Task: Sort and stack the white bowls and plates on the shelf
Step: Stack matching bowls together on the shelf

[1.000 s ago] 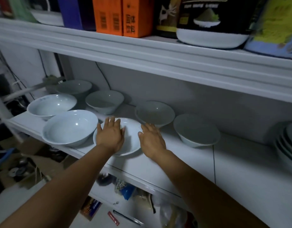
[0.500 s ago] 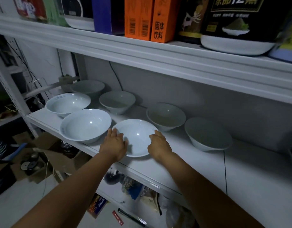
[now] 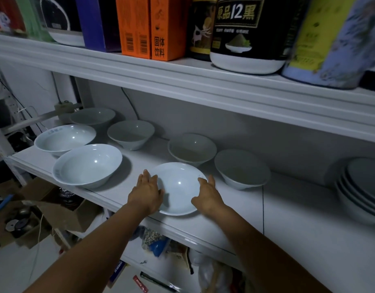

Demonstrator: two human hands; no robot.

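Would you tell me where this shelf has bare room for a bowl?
Widest bare patch: the shelf between the rightmost bowl and the plate stack. A narrow gap lies left of the left hand. The left end is crowded.

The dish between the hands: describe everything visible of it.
The dish is shallow, round and plain white, glossy like glazed ceramic, with a small glint inside and nothing in it. It is upright, mouth up, near the front edge of the shelf. The left hand lies with straight fingers against its left rim, and the right hand touches its right rim. Whether it rests on the shelf or is just lifted cannot be told.
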